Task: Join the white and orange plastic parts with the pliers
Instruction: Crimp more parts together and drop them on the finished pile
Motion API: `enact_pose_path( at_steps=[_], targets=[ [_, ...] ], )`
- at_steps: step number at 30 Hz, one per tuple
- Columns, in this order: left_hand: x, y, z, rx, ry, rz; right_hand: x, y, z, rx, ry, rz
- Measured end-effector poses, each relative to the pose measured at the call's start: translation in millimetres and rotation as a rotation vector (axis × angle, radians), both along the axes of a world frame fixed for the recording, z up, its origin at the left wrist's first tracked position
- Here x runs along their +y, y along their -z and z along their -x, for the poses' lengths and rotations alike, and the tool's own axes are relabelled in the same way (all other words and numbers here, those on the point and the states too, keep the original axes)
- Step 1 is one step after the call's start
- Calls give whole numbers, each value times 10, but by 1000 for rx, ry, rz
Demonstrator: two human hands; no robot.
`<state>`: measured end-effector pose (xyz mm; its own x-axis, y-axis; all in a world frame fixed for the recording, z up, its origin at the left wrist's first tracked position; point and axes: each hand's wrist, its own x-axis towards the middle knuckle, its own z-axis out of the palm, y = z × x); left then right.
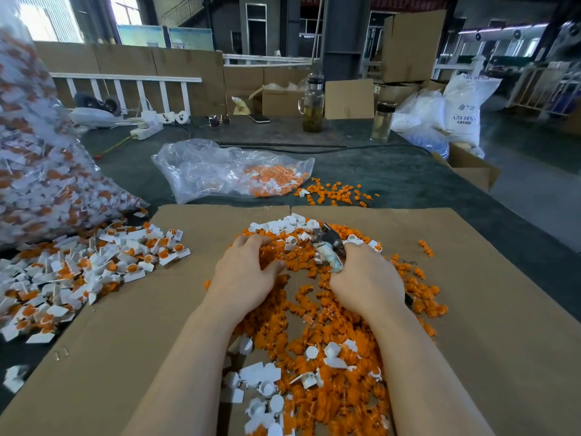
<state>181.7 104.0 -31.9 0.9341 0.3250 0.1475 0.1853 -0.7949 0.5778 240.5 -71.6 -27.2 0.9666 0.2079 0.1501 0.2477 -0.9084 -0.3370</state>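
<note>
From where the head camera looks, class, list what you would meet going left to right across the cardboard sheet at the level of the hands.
Heap of joined white and orange parts → left hand on the loose orange parts → pliers → right hand gripping them → bare cardboard sheet.
</note>
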Motion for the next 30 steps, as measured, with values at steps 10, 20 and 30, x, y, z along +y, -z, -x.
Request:
enact_pose_path(
  at_steps=[10,20,30],
  targets=[
    [-100,-104,-143,112,-35,-99,-1,-27,6,-14,-4,-16],
    [-6,-26,-752,192,62,-257,-35,-59,17,-12,-4,-49],
    [18,8,-1063,278,100,-196,-46,-53,16,-20,9,-32]
  ],
)
